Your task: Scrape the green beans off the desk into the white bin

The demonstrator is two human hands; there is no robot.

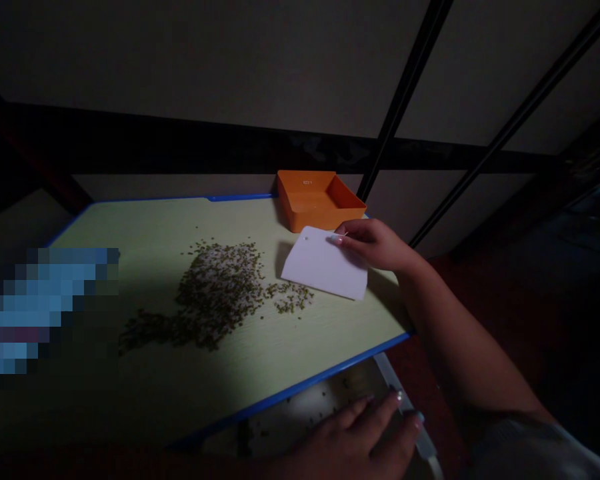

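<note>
My right hand pinches the upper edge of a flat white plastic scraper with a small hole in one corner. The scraper tilts over the right part of a pale yellow-green tabletop. Just left of its lower edge lie a few scattered grains. Farther left spreads a larger heap of small brown-green and pale grains, with a thinner trail toward the left. My left hand is low in front, its fingers spread, beside the rim of a white container below the table edge. Whether it touches that rim I cannot tell.
An open orange tray stands at the table's back right, behind the scraper. A blue rim borders the tabletop. A pixelated bluish patch covers the left side. Dark-seamed panels rise behind the table.
</note>
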